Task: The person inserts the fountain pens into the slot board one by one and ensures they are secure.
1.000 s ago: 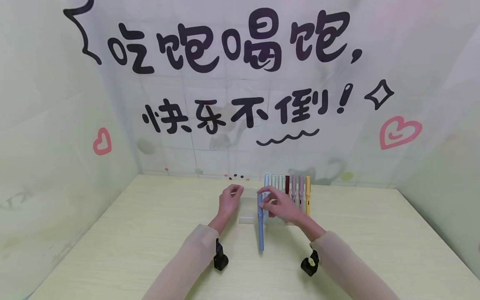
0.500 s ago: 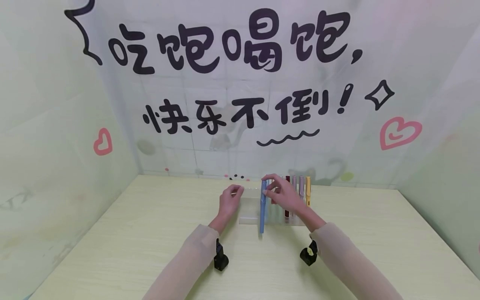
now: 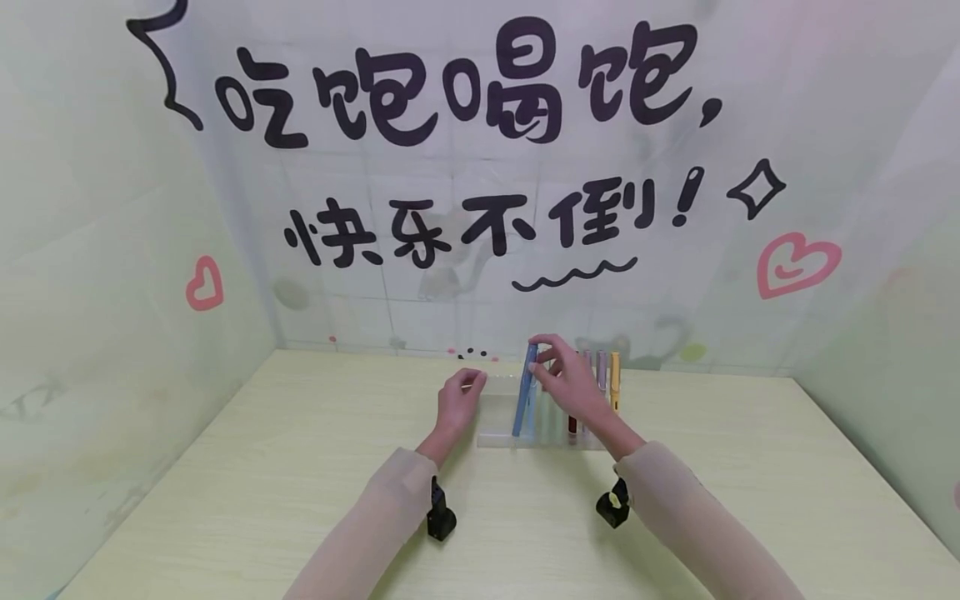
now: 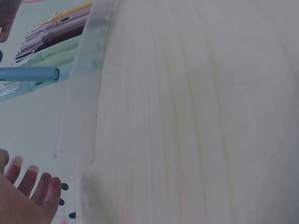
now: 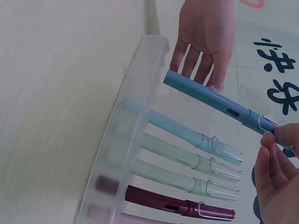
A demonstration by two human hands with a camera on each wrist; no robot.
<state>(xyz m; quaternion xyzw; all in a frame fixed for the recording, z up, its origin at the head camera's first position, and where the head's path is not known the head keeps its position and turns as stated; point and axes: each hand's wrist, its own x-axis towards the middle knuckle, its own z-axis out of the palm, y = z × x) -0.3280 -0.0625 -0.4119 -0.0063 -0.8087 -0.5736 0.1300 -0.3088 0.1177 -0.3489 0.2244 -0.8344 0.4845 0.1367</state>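
My right hand (image 3: 572, 385) pinches a blue fountain pen (image 5: 205, 96) near its clip end, between thumb and fingers. The pen slants, its lower end just above the front ledge of a clear pen stand (image 3: 495, 440), at the left of a light blue pen (image 5: 175, 127). In the left wrist view the blue pen (image 4: 28, 73) sticks out over the pens in the stand. With thumb and fingertips together, my left hand (image 3: 457, 407) holds the stand's upper left corner. In the right wrist view the left hand's fingers (image 5: 204, 67) show, its thumb hidden.
Two pale green pens (image 5: 170, 154), a dark red pen (image 5: 159, 201), purple pens (image 3: 602, 371) and a yellow pen (image 3: 616, 383) lean in a row in the stand. A printed cloth (image 3: 420, 317) hangs behind the pale wooden table (image 3: 337, 417).
My right hand has raised the blue pen and carried it back to the stand. Its lower end has risen from over the table to the front ledge. The left hand stays put.
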